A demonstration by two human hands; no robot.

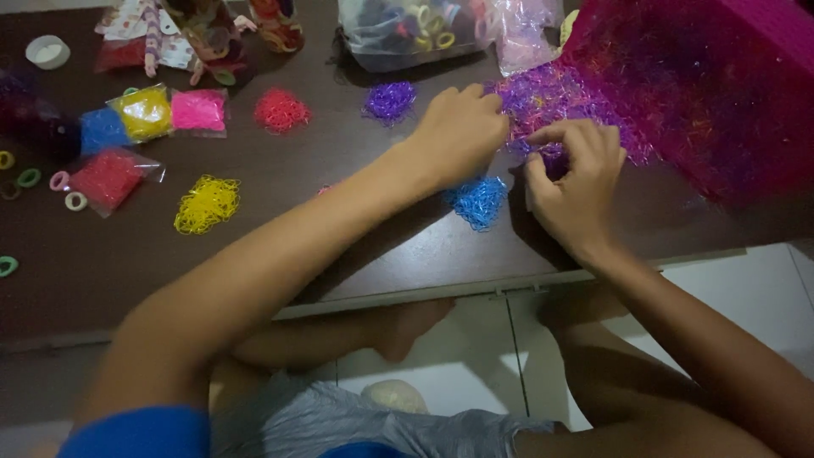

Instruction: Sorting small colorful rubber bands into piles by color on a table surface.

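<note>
A big heap of mixed pink and purple tiny rubber bands [644,93] spreads over the right of the dark board [280,220]. My left hand [458,131] rests fisted at the heap's near-left edge, fingers curled into the bands. My right hand [572,178] pinches a small clump of purple bands at the heap's front edge. A small blue pile [479,202] lies between and just below my hands. A purple pile [390,100] sits left of my left hand.
Sorted piles lie further left: red [281,110] and yellow [207,203]. Small plastic bags of blue, yellow, pink and red bands [144,114] sit at the left with loose hair rings [68,191]. A clear bag of hair ties [415,30] stands at the back. The board's front edge overhangs white floor tiles.
</note>
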